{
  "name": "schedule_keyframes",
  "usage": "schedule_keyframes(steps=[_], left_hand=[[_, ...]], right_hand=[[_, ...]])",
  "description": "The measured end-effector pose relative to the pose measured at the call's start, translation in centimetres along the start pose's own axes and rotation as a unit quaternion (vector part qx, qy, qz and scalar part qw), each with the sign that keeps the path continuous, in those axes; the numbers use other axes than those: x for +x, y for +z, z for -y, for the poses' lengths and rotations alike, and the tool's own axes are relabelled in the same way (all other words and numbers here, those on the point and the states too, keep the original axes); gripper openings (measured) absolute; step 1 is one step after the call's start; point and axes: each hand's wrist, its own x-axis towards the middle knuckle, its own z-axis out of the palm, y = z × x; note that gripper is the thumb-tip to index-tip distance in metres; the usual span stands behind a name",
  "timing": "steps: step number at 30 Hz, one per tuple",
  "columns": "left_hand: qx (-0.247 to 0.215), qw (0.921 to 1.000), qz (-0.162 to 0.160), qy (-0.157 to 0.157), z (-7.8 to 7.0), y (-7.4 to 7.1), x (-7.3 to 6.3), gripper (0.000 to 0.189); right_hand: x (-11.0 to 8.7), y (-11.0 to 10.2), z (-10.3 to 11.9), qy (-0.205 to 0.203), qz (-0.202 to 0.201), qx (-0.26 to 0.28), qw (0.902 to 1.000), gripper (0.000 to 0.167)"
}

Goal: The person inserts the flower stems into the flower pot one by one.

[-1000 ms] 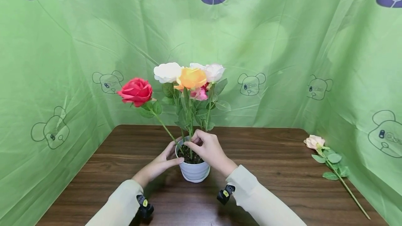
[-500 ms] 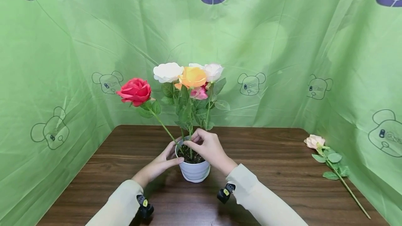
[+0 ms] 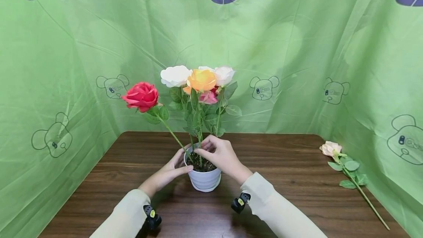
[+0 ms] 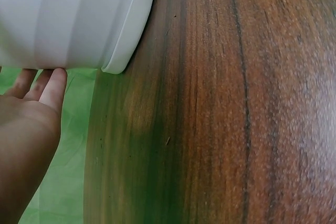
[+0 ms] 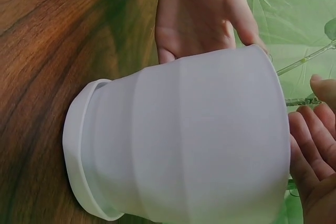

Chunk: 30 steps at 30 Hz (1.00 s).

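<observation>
A white flowerpot (image 3: 205,181) filled with dark soil (image 3: 205,166) stands on the table. My left hand (image 3: 168,172) holds the pot's left side, thumb at the front rim and fingers round the back. Above the soil my right hand (image 3: 222,156) pinches the green stem of the orange rose (image 3: 201,80) between thumb and fingers. A red rose (image 3: 141,96) leans out to the left from the same pot. White roses (image 3: 176,76) and a pink rose (image 3: 208,97) stand round the orange one. In the right wrist view, the pot (image 5: 210,129) hides part of both hands.
A pale peach rose (image 3: 330,149) with a long leafy stem lies at the right edge of the brown wooden table (image 3: 281,161). Green printed cloth (image 3: 287,47) hangs behind the table and along both sides.
The orange rose's head has swayed slightly right, then a little back left. My right wrist has shifted slightly to the right. My left hand and the pot stay in place.
</observation>
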Motion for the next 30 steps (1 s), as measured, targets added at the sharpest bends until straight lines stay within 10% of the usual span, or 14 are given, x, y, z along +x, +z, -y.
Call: schedule_keyframes(steps=[30], left_hand=[[0.008, 1.0, 0.001, 0.005, -0.1, 0.0, 0.0, 0.08]], right_hand=[[-4.3, -8.3, -4.4, 0.037, -0.005, -0.098, 0.9945, 0.017]])
